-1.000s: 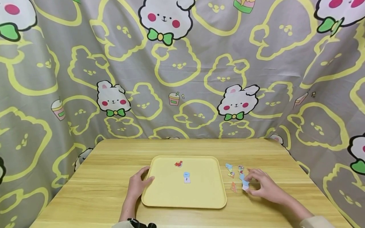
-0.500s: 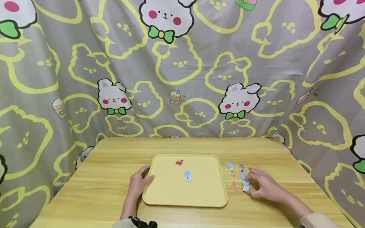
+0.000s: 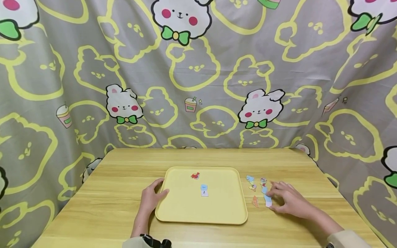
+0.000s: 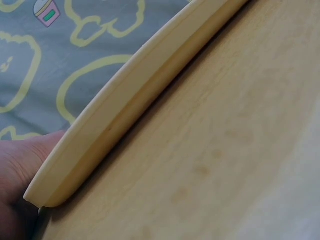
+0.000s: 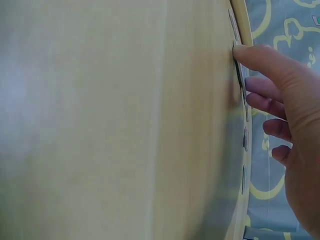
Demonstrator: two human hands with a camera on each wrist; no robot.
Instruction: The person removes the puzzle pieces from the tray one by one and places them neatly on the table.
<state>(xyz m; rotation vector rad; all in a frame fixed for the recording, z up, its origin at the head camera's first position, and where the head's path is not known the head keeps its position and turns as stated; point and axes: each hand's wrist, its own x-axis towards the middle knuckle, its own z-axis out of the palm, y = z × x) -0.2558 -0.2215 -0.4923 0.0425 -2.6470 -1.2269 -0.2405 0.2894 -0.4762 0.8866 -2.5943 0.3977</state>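
A yellow tray (image 3: pixel 180 210) lies on the wooden table. My left hand (image 3: pixel 150 197) grips its left edge, thumb over the rim and fingers along the outside; the left wrist view shows the tray wall (image 4: pixel 125 90) close up beside that hand (image 4: pixel 22 170). To the tray's right, my right hand (image 3: pixel 291 201) pinches a blue-and-white jigsaw-like paper piece (image 3: pixel 268 200) at table level, thumb at its near end. From the side, the right wrist view shows the thumb and fingers of this hand (image 5: pixel 300 110) at the thin piece's edge. Fingers partly cover it.
Inside the tray lie a red piece (image 3: pixel 195 176) and a blue-and-pale piece (image 3: pixel 204 190). Several loose pieces lie right of the tray, among them an orange one (image 3: pixel 255 201), a light blue one (image 3: pixel 250 178) and a multicoloured one (image 3: pixel 263 180). A patterned curtain (image 3: pixel 211 79) hangs behind the table.
The whole head view has shifted slightly. Both hands keep nearly the same places; the right hand stays at the blue-and-white piece, which moves barely, if at all.
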